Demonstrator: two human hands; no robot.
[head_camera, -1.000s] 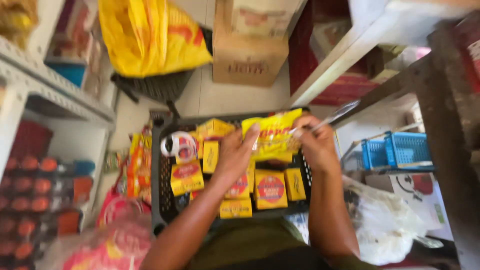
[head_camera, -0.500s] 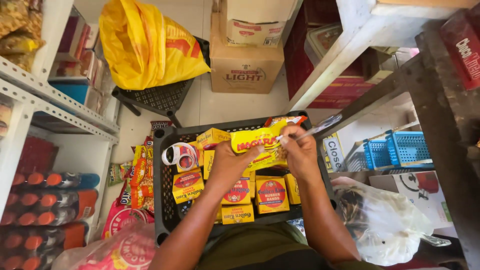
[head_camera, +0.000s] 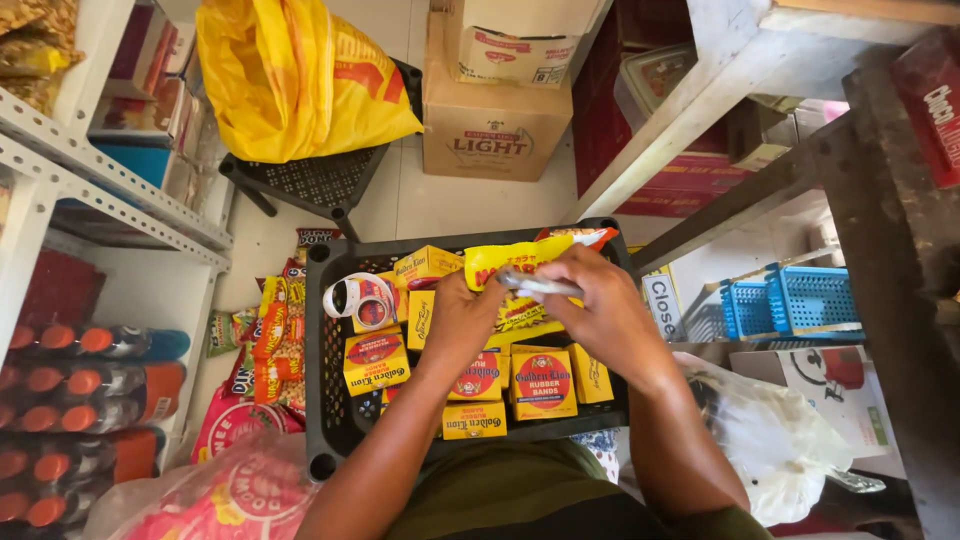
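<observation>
At mid-frame, both hands meet over a black crate (head_camera: 322, 400) of yellow boxes (head_camera: 542, 382). The left hand (head_camera: 462, 318) pinches a yellow packet (head_camera: 510, 265) from the left; the right hand (head_camera: 598, 305) curls over its right part, fingers closed on a pale strip (head_camera: 535, 285). A tape roll (head_camera: 360, 298) lies in the crate's left part.

yellow and red packet (head_camera: 520, 262), yellow boxes (head_camera: 543, 382) with red round emblems, black perforated crate (head_camera: 330, 400), bright yellow bag (head_camera: 295, 75) with red print, blue baskets (head_camera: 790, 300), brown carton (head_camera: 495, 135), orange-capped bottles (head_camera: 80, 385)
</observation>
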